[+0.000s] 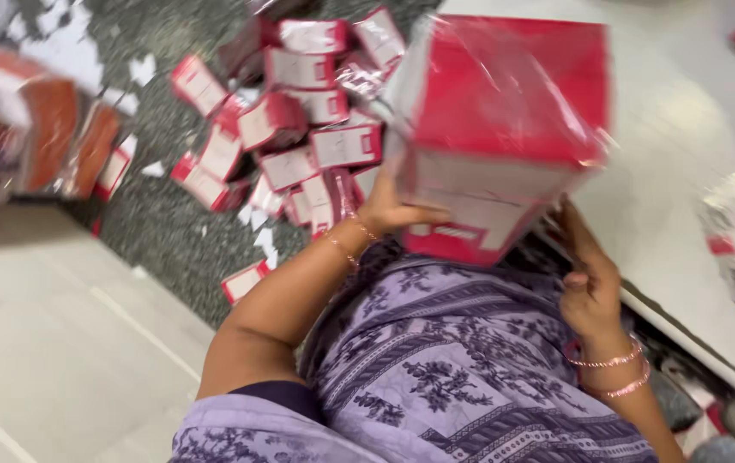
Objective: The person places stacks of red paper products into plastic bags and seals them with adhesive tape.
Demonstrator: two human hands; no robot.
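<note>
Red carton [505,120], wrapped in clear film, sits at upper centre of the view, tilted, its far side by the edge of the white tabletop [676,154] on the right and its near lower face over the person's lap. The left hand [389,210] presses flat against the carton's left lower side, fingers spread on the pale face; its grip is wide and bears on the carton without closing round it. The right hand [586,274] is at the carton's near right lower corner, fingers half curled; whether it touches the carton or only stands just beside it cannot be told, because the frame is blurred.

To the left, a heap of small red-and-white boxes [299,129] lies on the dark speckled floor [162,231], with scraps of white paper [149,69] scattered among them.

Handling judgement: the film looks slippery, so support should come from beneath as well as from the sides. Keep both palms low on opposite faces, keep the carton level, and keep it clear of the heap on the floor.
</note>
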